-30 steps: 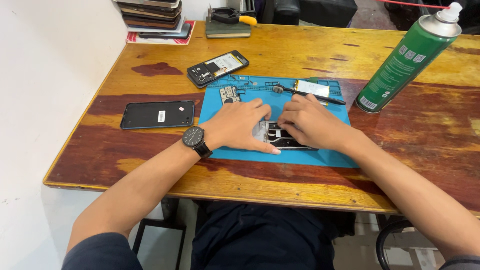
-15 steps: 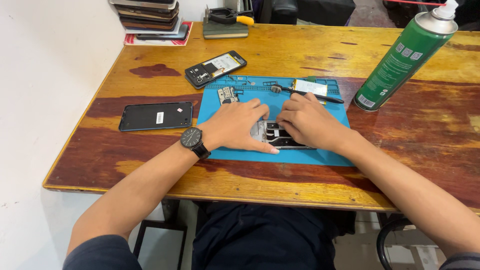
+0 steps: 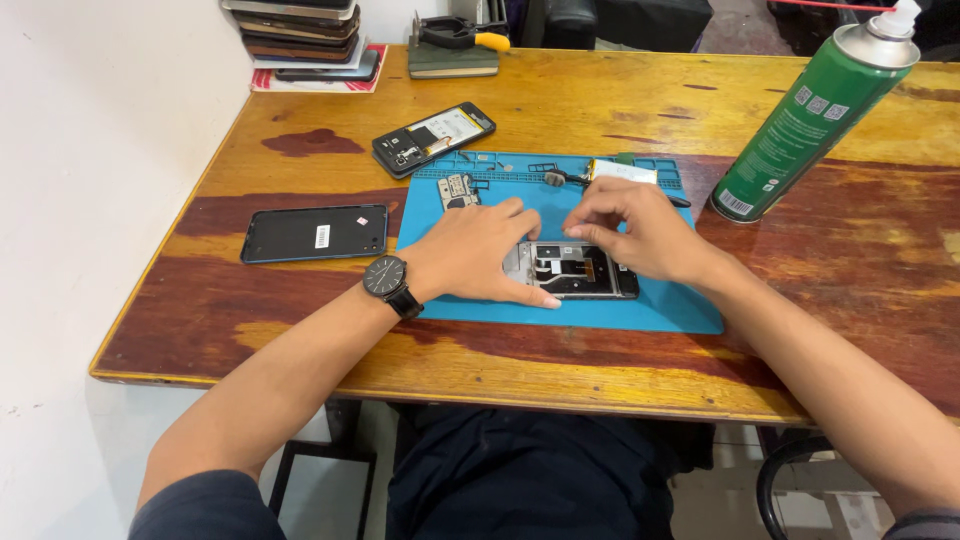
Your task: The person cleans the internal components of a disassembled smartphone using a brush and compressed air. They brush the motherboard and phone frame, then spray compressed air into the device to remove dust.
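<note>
At the far left of the desk (image 3: 560,100) a black phone panel (image 3: 313,233) lies flat on the wood, just off the edge of my blue repair mat (image 3: 660,305). Behind it, near the wall, sits a stack of phones (image 3: 300,30). An opened phone (image 3: 433,138) with its insides showing lies tilted just beyond the mat's top left corner. My left hand (image 3: 480,252), wristwatch (image 3: 386,277) on the wrist, rests palm down on the mat with its fingers spread, pressing on the left end of the opened phone frame (image 3: 575,270). That frame lies flat in the middle of the mat. My right hand (image 3: 635,232) hovers over its right half, fingers pinched narrow; I cannot tell what they grip. A green spray can (image 3: 810,120) stands tilted at the right, off the mat.
</note>
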